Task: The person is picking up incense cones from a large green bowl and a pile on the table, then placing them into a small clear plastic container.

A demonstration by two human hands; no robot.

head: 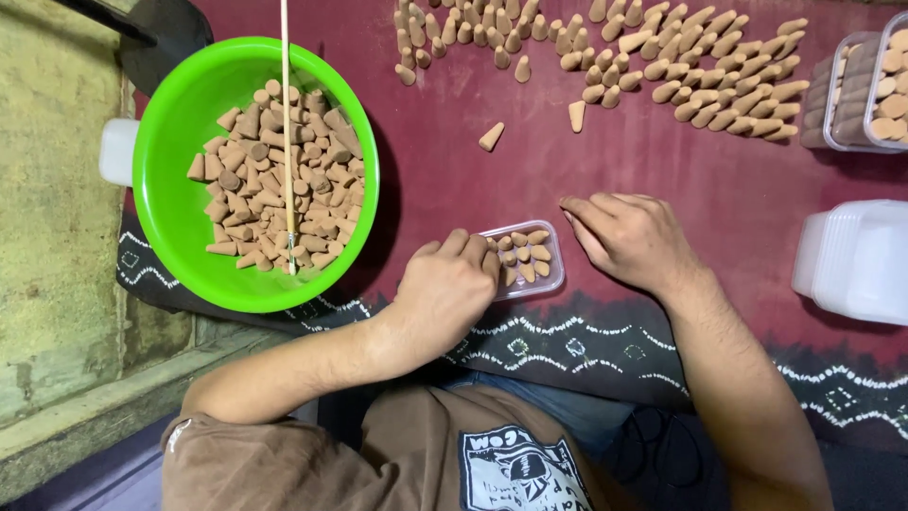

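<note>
- The small clear tray (526,257) of tan cones is sitting right of the green bowl (170,189).
- The left hand (445,289) is curling loosely against the tray's left edge; pinch hidden.
- The right hand (629,237) is resting just right of the tray, fingers together, holding nothing visible.

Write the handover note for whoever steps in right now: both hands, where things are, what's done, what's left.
Left hand: fingers curled at the small clear tray, on its cones.
Right hand: flat on the maroon cloth beside the tray; whether it holds anything cannot be told.
Done: tray partly filled; filled trays at far right.
Left: loose cones on the cloth, more in the green bowl; empty trays stacked at right.
</note>
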